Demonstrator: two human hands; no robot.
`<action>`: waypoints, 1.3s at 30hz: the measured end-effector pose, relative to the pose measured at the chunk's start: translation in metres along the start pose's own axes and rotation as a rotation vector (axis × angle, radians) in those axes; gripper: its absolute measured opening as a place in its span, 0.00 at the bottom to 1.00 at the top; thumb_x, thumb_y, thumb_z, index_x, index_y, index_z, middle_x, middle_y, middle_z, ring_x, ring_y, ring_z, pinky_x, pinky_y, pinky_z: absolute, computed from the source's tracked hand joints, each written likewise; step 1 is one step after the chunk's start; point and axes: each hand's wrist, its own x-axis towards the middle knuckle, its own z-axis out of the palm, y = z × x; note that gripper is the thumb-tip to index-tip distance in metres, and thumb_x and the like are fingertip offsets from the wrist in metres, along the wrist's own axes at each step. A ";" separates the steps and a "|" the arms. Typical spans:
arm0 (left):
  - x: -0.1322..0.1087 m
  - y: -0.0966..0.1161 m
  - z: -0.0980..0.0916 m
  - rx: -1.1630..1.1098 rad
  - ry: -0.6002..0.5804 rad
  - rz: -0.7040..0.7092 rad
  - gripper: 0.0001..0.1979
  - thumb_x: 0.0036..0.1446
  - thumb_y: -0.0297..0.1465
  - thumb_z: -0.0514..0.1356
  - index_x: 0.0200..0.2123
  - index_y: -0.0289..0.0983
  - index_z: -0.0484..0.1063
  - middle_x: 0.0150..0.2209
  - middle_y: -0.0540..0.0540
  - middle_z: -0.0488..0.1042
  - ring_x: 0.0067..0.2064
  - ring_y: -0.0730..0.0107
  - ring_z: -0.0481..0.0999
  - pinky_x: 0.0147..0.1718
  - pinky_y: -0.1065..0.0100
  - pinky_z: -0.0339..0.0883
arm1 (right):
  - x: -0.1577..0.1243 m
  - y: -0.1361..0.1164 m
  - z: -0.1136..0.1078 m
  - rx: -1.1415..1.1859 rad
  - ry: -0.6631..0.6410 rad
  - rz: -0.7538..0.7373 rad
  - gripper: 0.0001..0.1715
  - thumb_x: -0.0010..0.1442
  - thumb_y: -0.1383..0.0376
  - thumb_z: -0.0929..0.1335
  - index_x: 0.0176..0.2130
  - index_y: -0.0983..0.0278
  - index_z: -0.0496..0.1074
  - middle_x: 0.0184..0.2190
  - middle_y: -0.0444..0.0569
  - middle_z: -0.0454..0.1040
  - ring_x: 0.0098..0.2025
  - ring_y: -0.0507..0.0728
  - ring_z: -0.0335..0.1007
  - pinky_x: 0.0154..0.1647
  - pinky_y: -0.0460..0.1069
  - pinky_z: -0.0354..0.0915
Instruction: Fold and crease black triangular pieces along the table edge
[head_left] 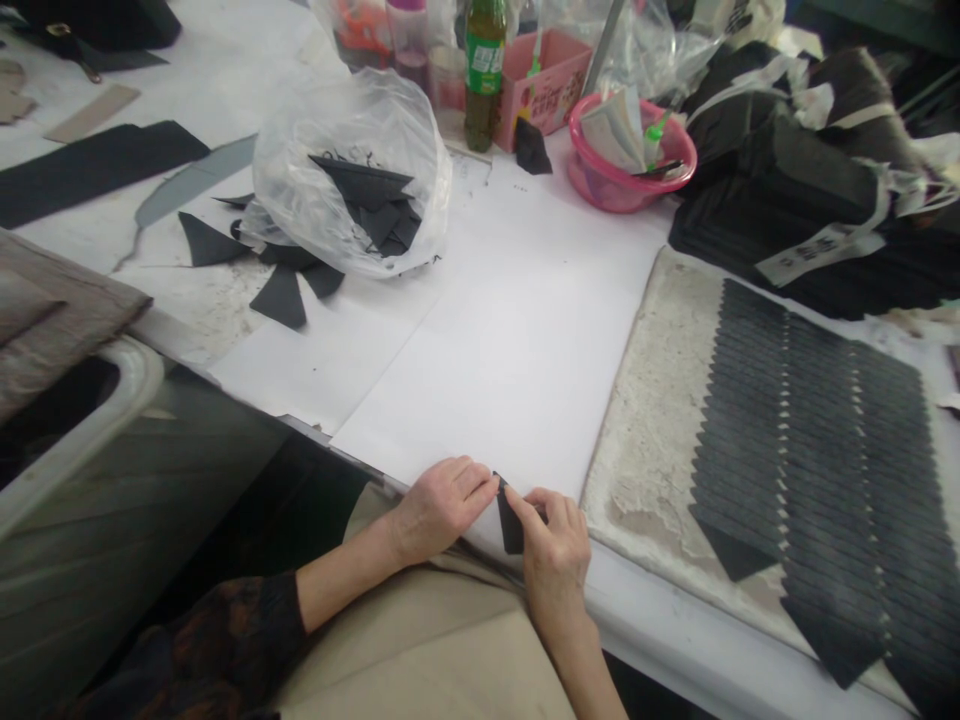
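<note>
At the front edge of the white-covered table (517,340), both hands grip one small black flat piece (511,522), which looks like leather or fabric. My left hand (448,505) pinches its upper left corner with closed fingers. My right hand (553,545) is closed around its right side, the thumb lying along the top near the corner. Part of the piece is hidden by the fingers. To the right, a pale, worn board (652,400) carries rows of overlapping black pieces (817,450) with pointed ends.
A clear plastic bag (285,150) holds black scraps, with several more scraps (281,297) beside it. Behind stand a green-labelled bottle (484,75), a pink box (547,80) and a pink basin (630,185). Tied black bundles (795,190) lie back right. A white-rimmed bin (142,375) stands left.
</note>
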 end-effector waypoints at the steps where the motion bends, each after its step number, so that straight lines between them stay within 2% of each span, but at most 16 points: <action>1: 0.001 -0.001 -0.002 0.005 -0.018 0.012 0.08 0.65 0.23 0.52 0.43 0.31 0.70 0.36 0.42 0.71 0.35 0.65 0.70 0.32 0.63 0.68 | 0.000 -0.001 0.000 0.003 0.000 0.007 0.17 0.68 0.69 0.62 0.50 0.55 0.75 0.36 0.48 0.69 0.37 0.55 0.62 0.39 0.51 0.57; 7: 0.008 -0.021 -0.015 0.036 -0.106 0.160 0.09 0.65 0.22 0.51 0.43 0.30 0.70 0.44 0.37 0.72 0.47 0.58 0.71 0.42 0.59 0.71 | 0.010 -0.014 0.011 0.008 0.007 0.042 0.17 0.68 0.70 0.61 0.50 0.57 0.74 0.36 0.48 0.69 0.37 0.55 0.63 0.38 0.51 0.57; 12: 0.012 -0.038 -0.020 0.016 -0.123 0.241 0.08 0.65 0.22 0.52 0.44 0.29 0.70 0.45 0.37 0.73 0.49 0.58 0.71 0.46 0.58 0.71 | 0.024 -0.023 0.021 -0.038 0.014 0.068 0.16 0.67 0.70 0.63 0.50 0.56 0.74 0.35 0.48 0.69 0.37 0.55 0.63 0.38 0.52 0.56; 16: 0.011 -0.035 -0.020 0.038 -0.094 0.230 0.10 0.64 0.21 0.54 0.47 0.28 0.69 0.45 0.36 0.74 0.49 0.58 0.73 0.46 0.57 0.72 | 0.026 -0.022 0.017 -0.034 0.007 0.054 0.15 0.66 0.69 0.64 0.50 0.57 0.73 0.36 0.48 0.71 0.37 0.55 0.64 0.39 0.51 0.57; 22: 0.006 -0.028 -0.020 0.104 -0.117 0.214 0.12 0.64 0.21 0.54 0.50 0.28 0.69 0.50 0.35 0.73 0.53 0.55 0.71 0.48 0.57 0.70 | 0.016 -0.011 0.005 -0.020 0.048 0.011 0.11 0.67 0.69 0.65 0.45 0.58 0.75 0.36 0.46 0.74 0.37 0.53 0.67 0.42 0.50 0.58; 29: 0.004 -0.025 -0.023 0.151 -0.134 0.202 0.14 0.64 0.22 0.54 0.53 0.27 0.68 0.51 0.35 0.72 0.54 0.54 0.70 0.50 0.57 0.68 | 0.004 -0.001 0.007 0.009 0.036 -0.011 0.17 0.67 0.71 0.62 0.51 0.57 0.73 0.36 0.49 0.70 0.38 0.55 0.63 0.41 0.50 0.61; 39: 0.006 -0.021 -0.026 0.167 -0.142 0.198 0.16 0.64 0.22 0.55 0.54 0.26 0.67 0.51 0.34 0.71 0.54 0.53 0.70 0.51 0.56 0.68 | 0.002 0.001 0.009 0.018 0.008 -0.019 0.18 0.68 0.71 0.61 0.53 0.59 0.71 0.37 0.50 0.69 0.39 0.56 0.61 0.41 0.51 0.61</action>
